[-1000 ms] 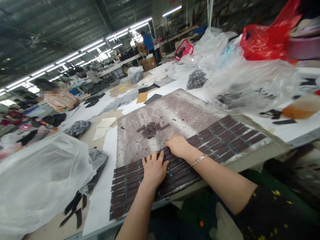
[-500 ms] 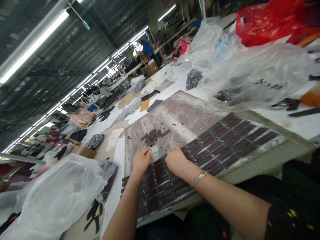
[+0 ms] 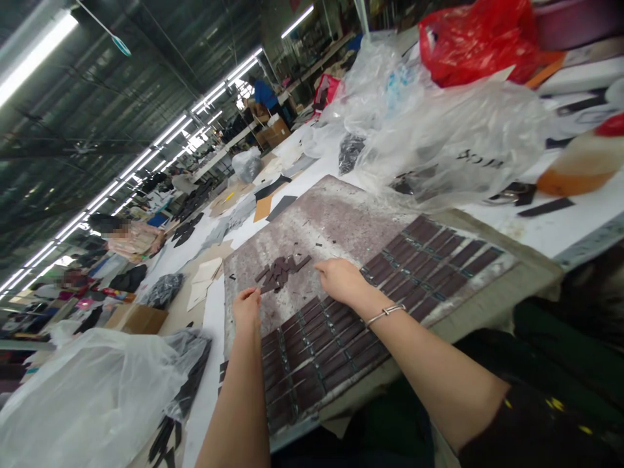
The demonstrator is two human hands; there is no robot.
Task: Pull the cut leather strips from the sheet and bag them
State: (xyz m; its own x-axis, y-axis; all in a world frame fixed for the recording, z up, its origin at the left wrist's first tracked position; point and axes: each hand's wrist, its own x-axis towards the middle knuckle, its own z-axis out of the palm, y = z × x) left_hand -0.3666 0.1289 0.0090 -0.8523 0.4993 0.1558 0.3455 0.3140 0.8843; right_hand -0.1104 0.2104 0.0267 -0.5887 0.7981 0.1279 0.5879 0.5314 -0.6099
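A small heap of short dark brown strips (image 3: 283,272) lies on a worn, stained board (image 3: 336,208). My left hand (image 3: 247,307) is at the heap's near left edge, thumb and fingers pinched together; whatever they hold is too small to make out. To the right of the heap is my right hand (image 3: 338,281), its fingers curled closed with the tips pointing at the strips. I cannot see what is between them. Along the board's near side, dark brown pieces (image 3: 316,351) lie in close rows, partly covered by my right hand and forearm.
Clear plastic bags (image 3: 453,136) and a red bag (image 3: 480,42) lie beyond the board. A bottle of orange liquid (image 3: 578,166) is at right. Another large plastic bag (image 3: 92,396) fills the lower left. A co-worker (image 3: 129,237) is farther left.
My hands have moved apart and away from the near rows, the left to the heap's left edge, the right to its right side. The whole view has shifted.
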